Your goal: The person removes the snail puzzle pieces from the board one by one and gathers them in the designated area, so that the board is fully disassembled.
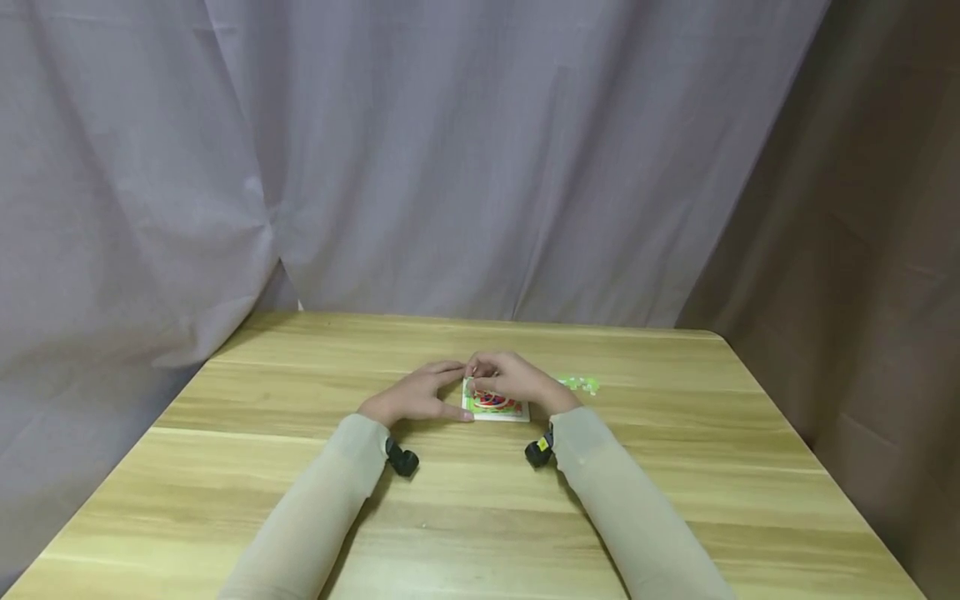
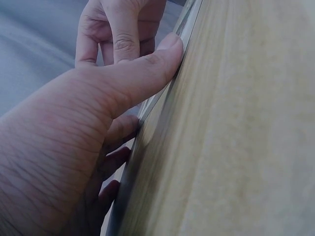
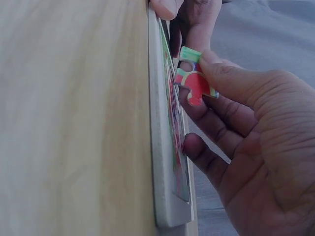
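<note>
A small square jigsaw puzzle board (image 1: 510, 418) with a pale rim and a red, blue and green picture lies flat on the table. My left hand (image 1: 420, 394) rests at its left side, thumb touching the front left corner and fingers extended toward the far left. Over the board, my right hand (image 1: 517, 379) pinches a jigsaw piece (image 3: 196, 81) between thumb and fingers. Red and green show on that piece, and it is tilted just above the board's surface in the right wrist view. The right hand hides the board's far part in the head view.
Several loose green and white jigsaw pieces (image 1: 581, 384) lie on the table right of the board, partly behind the right wrist. The wooden table (image 1: 465, 517) reaches back to a grey curtain (image 1: 450, 167). A brown curtain (image 1: 847, 292) hangs at the right.
</note>
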### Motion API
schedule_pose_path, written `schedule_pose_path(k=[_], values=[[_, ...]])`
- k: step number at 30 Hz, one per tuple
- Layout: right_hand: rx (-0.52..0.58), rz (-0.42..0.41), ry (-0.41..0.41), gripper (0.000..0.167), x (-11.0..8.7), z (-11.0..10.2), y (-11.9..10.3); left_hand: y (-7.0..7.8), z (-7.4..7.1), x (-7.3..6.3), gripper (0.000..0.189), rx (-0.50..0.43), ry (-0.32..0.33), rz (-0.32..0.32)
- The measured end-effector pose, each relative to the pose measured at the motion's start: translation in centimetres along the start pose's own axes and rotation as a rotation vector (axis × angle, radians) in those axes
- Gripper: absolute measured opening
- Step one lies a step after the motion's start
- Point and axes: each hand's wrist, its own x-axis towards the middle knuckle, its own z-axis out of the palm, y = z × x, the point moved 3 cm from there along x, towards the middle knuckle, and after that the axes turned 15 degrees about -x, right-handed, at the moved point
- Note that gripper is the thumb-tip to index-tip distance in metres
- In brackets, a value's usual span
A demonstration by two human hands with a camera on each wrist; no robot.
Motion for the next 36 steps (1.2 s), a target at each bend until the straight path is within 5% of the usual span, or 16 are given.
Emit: schedule_pose_path(k=[15, 30, 36], values=[[-0.010, 0.001, 0.080, 0.024, -0.6, -1.3, 1.3, 0.2, -0.1, -0.2, 0.103, 0.010, 0.002, -0.016], [-0.002, 0.113, 0.155, 0.020, -5.9, -4.5, 7.0, 0.1, -0.2, -0.2, 0.103, 0.024, -0.006, -0.025], [-0.040, 0.109, 0.122, 0.014, -7.6, -4.7, 7.2, 0.0, -0.1, -0.2, 0.102, 0.029, -0.007, -0.013]])
